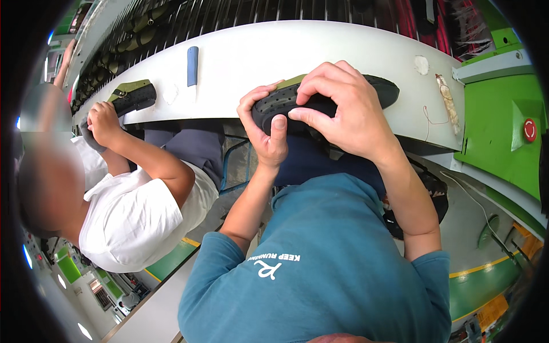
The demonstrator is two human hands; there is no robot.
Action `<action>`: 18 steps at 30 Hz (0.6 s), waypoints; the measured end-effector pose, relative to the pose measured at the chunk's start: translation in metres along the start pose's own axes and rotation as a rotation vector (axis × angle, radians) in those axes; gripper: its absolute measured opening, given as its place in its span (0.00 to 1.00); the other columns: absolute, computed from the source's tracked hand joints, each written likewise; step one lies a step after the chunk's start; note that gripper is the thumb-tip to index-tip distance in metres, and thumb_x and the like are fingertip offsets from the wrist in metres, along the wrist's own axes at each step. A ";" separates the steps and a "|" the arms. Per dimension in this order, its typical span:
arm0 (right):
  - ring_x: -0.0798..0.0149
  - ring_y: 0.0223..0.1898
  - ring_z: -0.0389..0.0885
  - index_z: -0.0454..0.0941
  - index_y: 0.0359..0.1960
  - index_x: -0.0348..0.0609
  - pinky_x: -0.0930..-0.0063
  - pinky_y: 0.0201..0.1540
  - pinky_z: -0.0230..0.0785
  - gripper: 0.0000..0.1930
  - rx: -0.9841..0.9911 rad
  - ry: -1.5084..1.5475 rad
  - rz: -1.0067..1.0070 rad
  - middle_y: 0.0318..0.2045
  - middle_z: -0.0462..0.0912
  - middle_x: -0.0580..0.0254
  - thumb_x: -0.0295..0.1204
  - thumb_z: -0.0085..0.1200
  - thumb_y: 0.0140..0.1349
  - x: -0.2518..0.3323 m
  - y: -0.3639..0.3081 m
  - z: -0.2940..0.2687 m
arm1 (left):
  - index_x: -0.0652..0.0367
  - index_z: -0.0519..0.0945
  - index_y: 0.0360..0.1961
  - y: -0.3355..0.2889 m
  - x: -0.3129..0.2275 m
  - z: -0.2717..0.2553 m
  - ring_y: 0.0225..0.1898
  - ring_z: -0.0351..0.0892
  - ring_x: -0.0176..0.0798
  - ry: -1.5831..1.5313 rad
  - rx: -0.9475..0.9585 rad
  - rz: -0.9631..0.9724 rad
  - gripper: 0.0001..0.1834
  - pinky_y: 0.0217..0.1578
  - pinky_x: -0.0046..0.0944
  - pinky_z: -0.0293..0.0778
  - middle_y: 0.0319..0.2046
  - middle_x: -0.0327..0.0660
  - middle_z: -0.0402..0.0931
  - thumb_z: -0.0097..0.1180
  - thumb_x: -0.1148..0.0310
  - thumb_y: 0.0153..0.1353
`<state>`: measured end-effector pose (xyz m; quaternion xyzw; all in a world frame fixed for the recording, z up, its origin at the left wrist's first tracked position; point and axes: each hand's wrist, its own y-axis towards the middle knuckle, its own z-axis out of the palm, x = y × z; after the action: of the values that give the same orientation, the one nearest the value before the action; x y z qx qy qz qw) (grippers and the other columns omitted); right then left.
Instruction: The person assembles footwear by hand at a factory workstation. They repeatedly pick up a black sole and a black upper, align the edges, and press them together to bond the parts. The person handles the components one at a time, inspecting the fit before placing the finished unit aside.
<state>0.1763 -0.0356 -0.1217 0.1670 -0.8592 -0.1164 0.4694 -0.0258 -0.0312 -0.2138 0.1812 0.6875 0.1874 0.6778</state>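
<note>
A sandal (pixel 382 90) with a thick black sole and an olive-green upper is held up over the near edge of the white table, its sole turned toward me. My left hand (pixel 264 123) is closed round its left end, thumb on the sole and fingers behind. My right hand (pixel 349 103) reaches over the middle of the sandal with curled fingers. Its thumb tip touches the sole's edge, and the forefinger bends toward it. Whether anything small sits between those fingertips is hidden.
On the white table (pixel 240 57) lie a blue-handled tool (pixel 193 66), a tan wrapped stick (pixel 448 103) and a thin red thread. To my left a co-worker (pixel 137 217) holds another sandal (pixel 134 97). A green machine (pixel 497 126) with a red button stands right; a rack runs behind the table.
</note>
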 end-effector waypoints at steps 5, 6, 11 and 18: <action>0.55 0.55 0.80 0.81 0.44 0.47 0.58 0.62 0.66 0.19 0.070 -0.045 -0.093 0.49 0.82 0.67 0.29 0.75 0.52 0.008 0.001 0.000 | 0.63 0.67 0.70 0.000 0.004 -0.008 0.66 0.75 0.48 0.118 0.046 0.038 0.39 0.70 0.51 0.70 0.63 0.56 0.75 0.61 0.41 0.78; 0.54 0.55 0.80 0.80 0.44 0.47 0.58 0.61 0.67 0.19 0.069 -0.038 -0.100 0.50 0.82 0.66 0.29 0.75 0.53 0.009 0.002 0.002 | 0.63 0.66 0.71 0.001 0.004 -0.009 0.66 0.75 0.48 0.119 0.056 0.033 0.40 0.70 0.51 0.70 0.63 0.55 0.75 0.61 0.39 0.77; 0.52 0.56 0.79 0.77 0.44 0.46 0.56 0.60 0.68 0.21 0.132 0.013 -0.111 0.50 0.80 0.63 0.25 0.74 0.52 0.011 0.013 0.010 | 0.62 0.66 0.71 0.006 0.000 -0.013 0.65 0.75 0.47 0.089 0.103 0.010 0.39 0.69 0.50 0.69 0.64 0.55 0.74 0.62 0.40 0.77; 0.49 0.54 0.80 0.74 0.37 0.45 0.56 0.60 0.72 0.18 0.216 0.254 -0.141 0.49 0.80 0.60 0.22 0.73 0.50 -0.004 0.026 0.015 | 0.56 0.73 0.65 0.008 0.004 -0.018 0.65 0.74 0.51 0.038 0.119 0.077 0.30 0.67 0.53 0.72 0.62 0.56 0.74 0.70 0.51 0.74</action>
<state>0.1608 -0.0093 -0.1240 0.2896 -0.7866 -0.0337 0.5443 -0.0439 -0.0221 -0.2128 0.2439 0.7027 0.1757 0.6449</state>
